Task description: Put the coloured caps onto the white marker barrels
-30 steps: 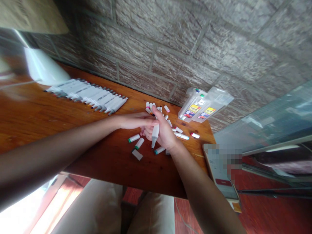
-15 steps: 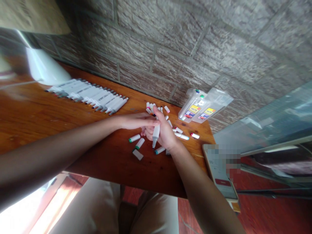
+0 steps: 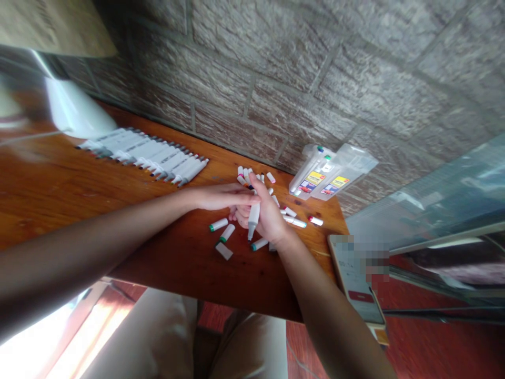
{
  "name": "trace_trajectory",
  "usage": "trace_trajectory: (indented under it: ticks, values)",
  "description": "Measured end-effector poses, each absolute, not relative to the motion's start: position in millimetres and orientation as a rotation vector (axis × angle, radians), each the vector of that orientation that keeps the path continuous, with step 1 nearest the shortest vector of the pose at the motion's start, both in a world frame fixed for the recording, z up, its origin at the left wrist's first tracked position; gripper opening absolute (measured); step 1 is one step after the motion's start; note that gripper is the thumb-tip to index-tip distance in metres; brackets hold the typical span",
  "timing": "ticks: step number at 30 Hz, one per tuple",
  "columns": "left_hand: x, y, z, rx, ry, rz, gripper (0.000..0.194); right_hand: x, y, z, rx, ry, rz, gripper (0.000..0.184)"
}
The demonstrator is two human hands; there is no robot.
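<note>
A white and grey marker slants downward between my hands, its dark nib end toward me. My right hand is closed around it, thumb pointing up. From the left, my left hand reaches across, its fingertips pressed on the marker's upper part; the overlapping fingers partly hide that end. Loose caps lie close by: a green-ended cap, another green-ended cap, a pale cap and a teal-ended cap. More white caps are scattered behind my hands.
A row of markers lies side by side at the left, near a lamp. A clear plastic marker case stands against the brick wall. A tablet-like device sits at the right edge of the wooden table.
Hardly anything differs. Both hands keep the same hold on the marker, and the whole view has shifted very slightly.
</note>
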State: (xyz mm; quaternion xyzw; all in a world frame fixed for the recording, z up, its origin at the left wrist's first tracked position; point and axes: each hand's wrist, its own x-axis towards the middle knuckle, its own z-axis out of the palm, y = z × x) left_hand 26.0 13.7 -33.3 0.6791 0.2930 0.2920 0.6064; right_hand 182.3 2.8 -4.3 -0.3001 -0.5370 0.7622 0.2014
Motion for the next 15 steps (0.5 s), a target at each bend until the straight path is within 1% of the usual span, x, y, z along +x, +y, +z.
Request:
trace_trajectory:
  ticks: [15]
  values:
    - [27.0, 11.1, -31.6, 1.565, 0.646, 0.684, 0.066, 183.5, 5.1, -8.0, -0.825, -1.510, 2.117, 0.074]
